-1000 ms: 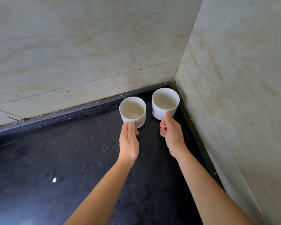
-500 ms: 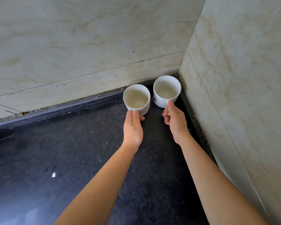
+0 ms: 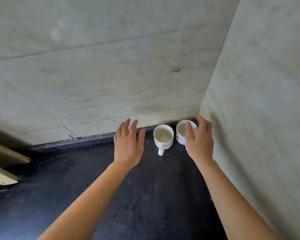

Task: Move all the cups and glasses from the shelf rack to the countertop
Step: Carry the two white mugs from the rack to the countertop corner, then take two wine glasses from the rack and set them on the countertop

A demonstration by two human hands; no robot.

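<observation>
Two white cups stand upright on the black countertop (image 3: 154,191), tucked into the corner where the two marble walls meet. The left cup (image 3: 163,138) has its handle pointing toward me. The right cup (image 3: 181,132) sits against the corner, partly hidden by my right hand (image 3: 199,141). That hand hovers open over it, fingers spread, holding nothing. My left hand (image 3: 128,143) is open too, fingers apart, raised to the left of the left cup and clear of it.
Pale marble walls close in behind (image 3: 111,75) and on the right (image 3: 267,101). A light-coloured edge of some structure (image 3: 5,163) juts in at the far left.
Both hands held the cups by their handles and set them into the corner. Now both have let go and lifted off with fingers spread; the left hand has shifted left.
</observation>
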